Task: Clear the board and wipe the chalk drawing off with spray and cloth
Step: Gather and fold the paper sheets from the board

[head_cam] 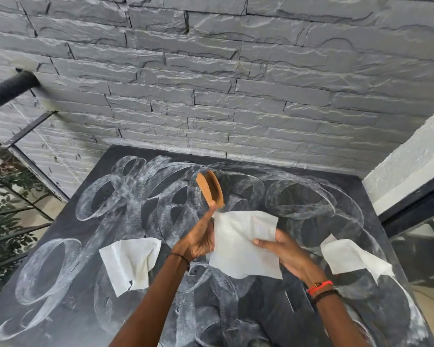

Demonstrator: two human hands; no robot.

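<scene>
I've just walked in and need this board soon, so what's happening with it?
A person is clearing it. The left hand holds a brown block and the right hand grips a white cloth. A second cloth and a third cloth lie on the board. The chalk drawing is not yet wiped.

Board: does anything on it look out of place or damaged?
A left cloth and a right cloth lie rumpled on the board, covering chalk that needs wiping. No spill or damage shows.
</scene>
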